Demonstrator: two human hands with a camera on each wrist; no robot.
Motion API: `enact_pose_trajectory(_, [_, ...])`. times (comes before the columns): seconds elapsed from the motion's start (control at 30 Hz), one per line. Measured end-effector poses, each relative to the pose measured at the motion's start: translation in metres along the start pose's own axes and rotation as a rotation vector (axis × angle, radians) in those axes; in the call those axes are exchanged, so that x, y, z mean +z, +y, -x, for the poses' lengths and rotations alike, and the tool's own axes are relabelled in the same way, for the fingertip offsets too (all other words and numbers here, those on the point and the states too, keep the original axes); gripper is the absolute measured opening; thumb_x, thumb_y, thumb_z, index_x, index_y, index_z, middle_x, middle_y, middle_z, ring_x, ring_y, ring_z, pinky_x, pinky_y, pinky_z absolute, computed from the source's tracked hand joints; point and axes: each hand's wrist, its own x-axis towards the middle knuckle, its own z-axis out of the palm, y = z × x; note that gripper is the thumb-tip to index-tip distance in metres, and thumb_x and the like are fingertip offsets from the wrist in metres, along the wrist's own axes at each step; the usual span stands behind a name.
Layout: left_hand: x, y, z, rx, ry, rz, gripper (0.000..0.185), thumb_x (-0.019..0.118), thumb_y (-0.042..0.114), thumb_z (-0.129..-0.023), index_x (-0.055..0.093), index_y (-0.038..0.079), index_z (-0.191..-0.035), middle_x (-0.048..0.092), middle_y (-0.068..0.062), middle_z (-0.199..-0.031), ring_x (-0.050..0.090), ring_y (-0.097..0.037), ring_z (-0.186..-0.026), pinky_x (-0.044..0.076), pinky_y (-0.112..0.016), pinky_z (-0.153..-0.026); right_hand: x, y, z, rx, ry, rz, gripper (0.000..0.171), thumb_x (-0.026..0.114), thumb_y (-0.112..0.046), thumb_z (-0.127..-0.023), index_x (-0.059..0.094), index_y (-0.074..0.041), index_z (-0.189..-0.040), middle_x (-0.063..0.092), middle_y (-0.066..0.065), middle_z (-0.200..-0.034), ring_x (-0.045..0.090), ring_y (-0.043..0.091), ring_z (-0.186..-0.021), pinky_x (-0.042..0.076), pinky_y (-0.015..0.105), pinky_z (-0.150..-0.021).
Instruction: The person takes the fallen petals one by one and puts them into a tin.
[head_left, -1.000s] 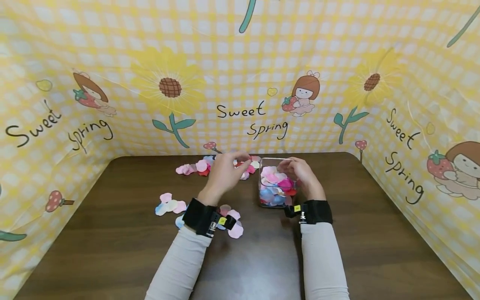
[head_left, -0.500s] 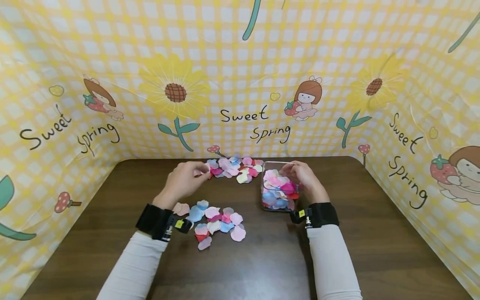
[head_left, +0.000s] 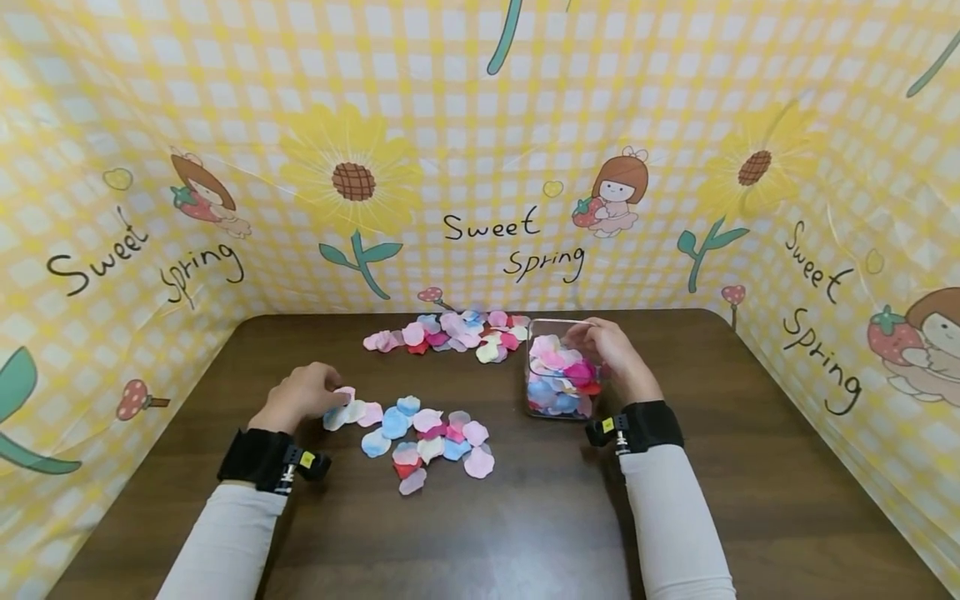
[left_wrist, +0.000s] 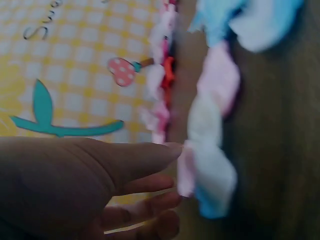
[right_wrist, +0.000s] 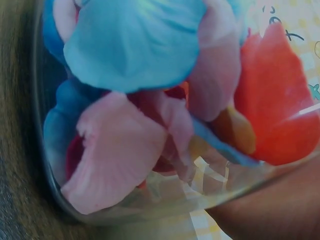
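On the left of the table, in the head view, my left hand (head_left: 303, 393) has its thumb and fingertips at a pink petal (head_left: 344, 395). The left wrist view shows that pink petal (left_wrist: 186, 170) pinched at the thumb tip, overlapping a white-and-blue petal (left_wrist: 216, 175). My right hand (head_left: 617, 354) grips the right side of a clear container (head_left: 529, 367) near its rim. Pink, blue, magenta and red petals (head_left: 555, 383) fill much of it. Through its wall, the right wrist view shows a large blue petal (right_wrist: 135, 45) and a red one (right_wrist: 277, 100).
Loose artificial petals (head_left: 431, 450) lie in a cluster at mid-table. Another row of petals (head_left: 450, 329) runs along the back edge, left of the container. A yellow checked cloth (head_left: 480, 167) rises behind and at both sides of the brown table (head_left: 525, 517).
My left hand has swung from near the container, over the back petal row, to the small group of petals at left. My right hand stays on the container. The head view shifted slightly.
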Motion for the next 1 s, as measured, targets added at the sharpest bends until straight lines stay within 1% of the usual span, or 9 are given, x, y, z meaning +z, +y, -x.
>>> enact_pose_trajectory(0.1, [0.005, -0.004, -0.004, -0.024, -0.009, 0.049, 0.042, 0.072, 0.031, -0.093, 0.067, -0.005, -0.116, 0.066, -0.020, -0.103, 0.059, -0.033, -0.088, 0.046, -0.048, -0.073, -0.002, 0.000, 0.000, 0.013, 0.004, 0.001, 0.039, 0.032, -0.011, -0.102, 0.060, 0.002, -0.126, 0.066, 0.021, -0.131, 0.061, 0.035, -0.121, 0.038, 0.056, -0.109])
enact_pose_trajectory(0.17, [0.004, -0.004, -0.007, -0.022, -0.004, 0.065, 0.041, 0.074, 0.031, -0.091, 0.067, -0.004, -0.111, 0.065, -0.017, -0.099, 0.058, -0.032, -0.085, 0.045, -0.044, -0.070, -0.001, -0.003, -0.003, 0.002, 0.006, 0.000, 0.039, 0.032, -0.009, -0.101, 0.060, 0.003, -0.126, 0.065, 0.022, -0.131, 0.061, 0.035, -0.121, 0.039, 0.054, -0.109])
enact_pose_trajectory(0.37, [-0.014, -0.001, -0.010, 0.000, 0.033, 0.080, 0.039, 0.076, 0.028, -0.089, 0.064, -0.003, -0.110, 0.061, -0.016, -0.095, 0.058, -0.033, -0.085, 0.044, -0.044, -0.069, 0.006, -0.017, -0.015, -0.059, 0.004, -0.015, 0.039, 0.033, -0.007, -0.100, 0.060, 0.003, -0.126, 0.066, 0.022, -0.132, 0.062, 0.035, -0.121, 0.042, 0.050, -0.105])
enact_pose_trajectory(0.47, [-0.020, 0.001, -0.009, 0.011, 0.055, 0.089, 0.035, 0.074, 0.028, -0.092, 0.066, -0.001, -0.110, 0.065, -0.013, -0.092, 0.059, -0.032, -0.085, 0.044, -0.044, -0.068, 0.008, -0.020, -0.017, -0.053, -0.001, -0.008, 0.039, 0.033, -0.008, -0.100, 0.060, 0.002, -0.125, 0.066, 0.020, -0.132, 0.063, 0.034, -0.120, 0.042, 0.049, -0.103])
enact_pose_trajectory(0.57, [-0.025, 0.010, -0.008, 0.066, 0.108, 0.107, 0.030, 0.070, 0.028, -0.096, 0.070, 0.000, -0.109, 0.070, -0.010, -0.089, 0.062, -0.030, -0.084, 0.045, -0.042, -0.066, 0.006, -0.021, -0.015, -0.046, -0.001, 0.006, 0.039, 0.033, -0.009, -0.100, 0.060, 0.002, -0.126, 0.066, 0.020, -0.132, 0.063, 0.033, -0.119, 0.044, 0.047, -0.100])
enact_pose_trajectory(0.67, [-0.029, 0.033, -0.006, 0.171, 0.159, 0.148, 0.030, 0.069, 0.025, -0.097, 0.070, -0.002, -0.112, 0.074, -0.013, -0.094, 0.066, -0.030, -0.088, 0.049, -0.040, -0.069, 0.004, -0.018, -0.012, -0.038, 0.001, 0.004, 0.040, 0.032, -0.008, -0.099, 0.059, 0.003, -0.126, 0.065, 0.021, -0.133, 0.062, 0.035, -0.120, 0.044, 0.045, -0.099])
enact_pose_trajectory(0.8, [-0.030, 0.080, -0.001, 0.333, 0.186, 0.221, 0.027, 0.074, 0.020, -0.096, 0.072, -0.001, -0.111, 0.075, -0.014, -0.096, 0.067, -0.028, -0.090, 0.051, -0.038, -0.075, 0.001, -0.013, -0.010, -0.036, 0.005, -0.002, 0.040, 0.031, -0.006, -0.099, 0.058, 0.005, -0.127, 0.064, 0.023, -0.133, 0.062, 0.036, -0.120, 0.045, 0.045, -0.100])
enact_pose_trajectory(0.9, [-0.024, 0.118, 0.000, 0.451, 0.199, 0.245, 0.019, 0.077, 0.024, -0.093, 0.076, 0.007, -0.101, 0.074, -0.008, -0.091, 0.063, -0.024, -0.080, 0.047, -0.037, -0.073, 0.000, -0.007, -0.009, -0.046, 0.010, -0.002, 0.040, 0.031, -0.005, -0.099, 0.059, 0.005, -0.126, 0.065, 0.024, -0.131, 0.063, 0.036, -0.119, 0.046, 0.046, -0.101])
enact_pose_trajectory(1.0, [-0.011, 0.156, -0.003, 0.566, 0.208, 0.267, 0.014, 0.078, 0.026, -0.093, 0.078, 0.012, -0.095, 0.072, -0.003, -0.090, 0.058, -0.020, -0.073, 0.045, -0.035, -0.069, -0.001, -0.002, -0.008, -0.050, 0.019, 0.000, 0.040, 0.031, -0.004, -0.098, 0.059, 0.006, -0.125, 0.065, 0.025, -0.130, 0.063, 0.036, -0.119, 0.046, 0.046, -0.102])
